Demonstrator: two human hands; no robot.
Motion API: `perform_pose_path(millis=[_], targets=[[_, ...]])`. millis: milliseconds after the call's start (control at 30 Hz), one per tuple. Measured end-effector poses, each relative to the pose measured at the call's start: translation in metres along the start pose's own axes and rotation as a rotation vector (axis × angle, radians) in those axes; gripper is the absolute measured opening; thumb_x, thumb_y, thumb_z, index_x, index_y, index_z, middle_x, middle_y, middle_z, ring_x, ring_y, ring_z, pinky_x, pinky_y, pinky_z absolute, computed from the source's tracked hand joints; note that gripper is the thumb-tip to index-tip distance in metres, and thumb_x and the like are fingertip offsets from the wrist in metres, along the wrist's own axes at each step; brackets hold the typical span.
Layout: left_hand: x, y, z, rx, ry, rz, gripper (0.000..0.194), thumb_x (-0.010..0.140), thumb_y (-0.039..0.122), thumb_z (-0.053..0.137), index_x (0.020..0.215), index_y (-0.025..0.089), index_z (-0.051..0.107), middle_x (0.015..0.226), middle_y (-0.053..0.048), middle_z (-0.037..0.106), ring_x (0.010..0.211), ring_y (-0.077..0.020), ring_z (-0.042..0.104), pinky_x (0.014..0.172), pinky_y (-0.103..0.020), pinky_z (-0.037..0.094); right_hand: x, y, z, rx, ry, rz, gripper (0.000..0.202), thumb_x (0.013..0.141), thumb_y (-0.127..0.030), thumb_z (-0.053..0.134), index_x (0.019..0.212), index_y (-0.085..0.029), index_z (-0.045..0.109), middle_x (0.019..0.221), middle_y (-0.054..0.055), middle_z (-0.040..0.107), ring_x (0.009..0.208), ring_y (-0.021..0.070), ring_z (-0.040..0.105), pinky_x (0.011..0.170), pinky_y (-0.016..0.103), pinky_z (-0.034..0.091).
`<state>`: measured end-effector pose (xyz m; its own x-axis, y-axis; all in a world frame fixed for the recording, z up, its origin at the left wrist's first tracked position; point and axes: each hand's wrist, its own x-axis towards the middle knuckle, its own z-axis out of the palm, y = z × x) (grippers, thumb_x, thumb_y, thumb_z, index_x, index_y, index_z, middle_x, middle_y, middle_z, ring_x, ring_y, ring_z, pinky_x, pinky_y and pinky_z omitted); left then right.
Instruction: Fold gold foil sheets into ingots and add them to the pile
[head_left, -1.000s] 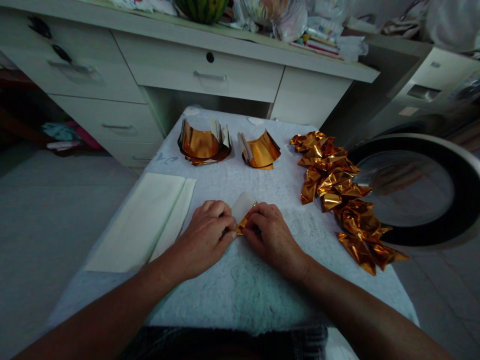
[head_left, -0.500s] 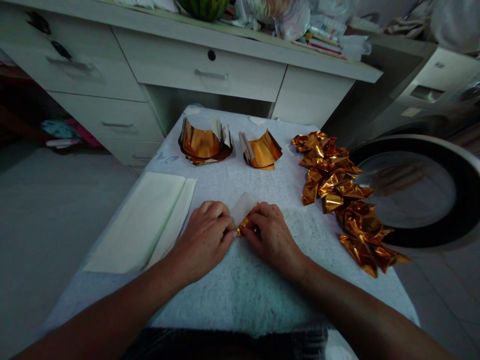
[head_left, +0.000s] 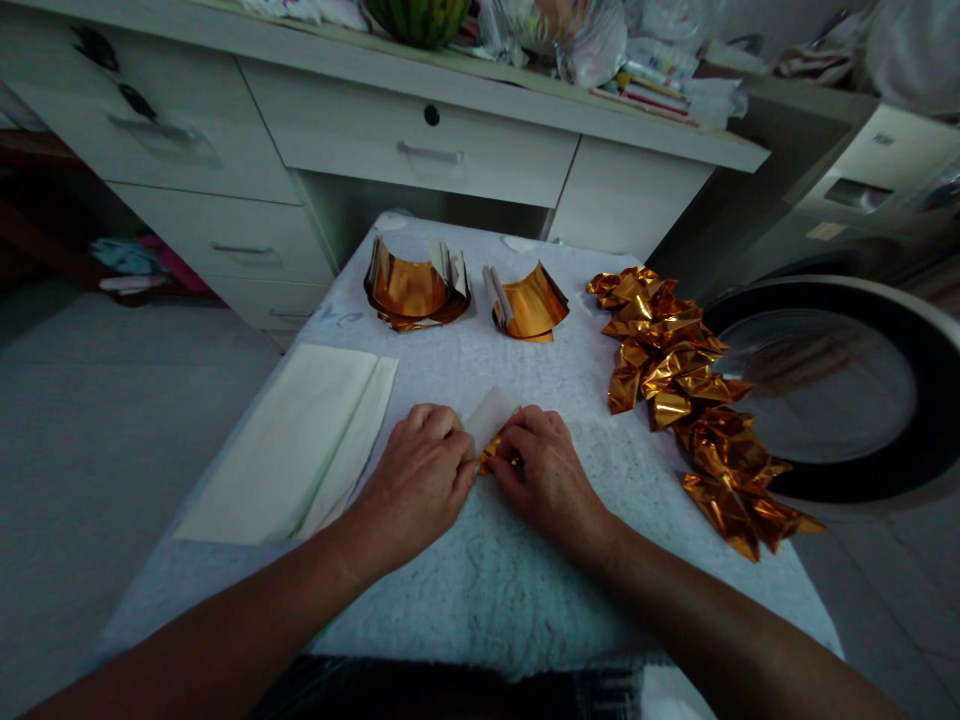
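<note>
Between my two hands is a small piece of gold foil paper (head_left: 491,448) with a whitish translucent sheet (head_left: 489,410) sticking up from it. My left hand (head_left: 426,460) pinches its left side, fingers curled. At the right side my right hand (head_left: 546,465) is closed on the same foil, hiding much of it. Beyond the hands stand two curved stacks of gold foil sheets, a larger stack (head_left: 411,288) and a smaller stack (head_left: 531,303). A long cluster of folded gold foil pieces (head_left: 675,365) lies to the right. Left of my hands rests a stack of pale paper (head_left: 289,440).
A cloth-covered table (head_left: 480,580) carries everything. Behind it is a white cabinet (head_left: 427,140) with drawers, holding a watermelon (head_left: 420,18) and plastic bags (head_left: 592,45). The open round washing-machine door (head_left: 817,390) juts close to the table's right edge.
My hands stay at nearly the same spot, still pinching the foil. The left fingertips have shifted slightly over its left end. The whole view has moved a little.
</note>
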<state>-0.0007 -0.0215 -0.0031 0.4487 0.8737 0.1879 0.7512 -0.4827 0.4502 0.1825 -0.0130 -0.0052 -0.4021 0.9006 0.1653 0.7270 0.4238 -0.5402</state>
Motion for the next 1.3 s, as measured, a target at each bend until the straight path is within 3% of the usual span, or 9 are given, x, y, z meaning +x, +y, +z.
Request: perform_pose_path(millis=[567,733,1067,1300], targets=[[0.000,-0.001,0.001,-0.050,0.008,-0.033,0.010,0.086,0.012,0.053,0.082,0.021,0.053,0.088,-0.003,0.052,0.091,-0.0233,0.045,0.082,-0.041,0.043,0.001,-0.001,0.001,-0.033,-0.020,0.006,0.010,0.086,-0.016,0.060,0.076,-0.018,0.058,0.092,0.007,0.056,0.090,0.0222,0.047,0.083,0.039,0.039],[0.000,-0.004,-0.002,-0.162,0.004,-0.030,0.025,0.086,0.009,0.056,0.103,0.025,0.064,0.097,-0.003,0.057,0.098,-0.0232,0.049,0.086,-0.041,0.043,0.001,-0.002,-0.001,-0.044,-0.037,0.033,0.007,0.086,-0.016,0.058,0.080,-0.018,0.056,0.090,0.007,0.055,0.087,0.0221,0.046,0.080,0.038,0.038],[0.004,-0.013,-0.012,-0.271,-0.093,-0.033,0.035,0.085,0.004,0.045,0.102,0.024,0.068,0.099,-0.004,0.059,0.103,-0.0228,0.048,0.092,-0.042,0.041,0.001,-0.003,0.000,-0.038,-0.026,0.050,0.002,0.089,-0.017,0.056,0.089,-0.018,0.055,0.095,0.008,0.056,0.088,0.0226,0.046,0.081,0.037,0.039],[0.005,-0.006,-0.012,-0.213,-0.107,-0.064,0.012,0.086,0.022,0.060,0.097,0.024,0.065,0.098,-0.003,0.059,0.102,-0.0246,0.048,0.091,-0.042,0.041,0.000,-0.001,0.001,-0.048,-0.041,0.041,0.004,0.087,-0.016,0.055,0.090,-0.019,0.055,0.097,0.008,0.056,0.091,0.0230,0.046,0.082,0.038,0.039]])
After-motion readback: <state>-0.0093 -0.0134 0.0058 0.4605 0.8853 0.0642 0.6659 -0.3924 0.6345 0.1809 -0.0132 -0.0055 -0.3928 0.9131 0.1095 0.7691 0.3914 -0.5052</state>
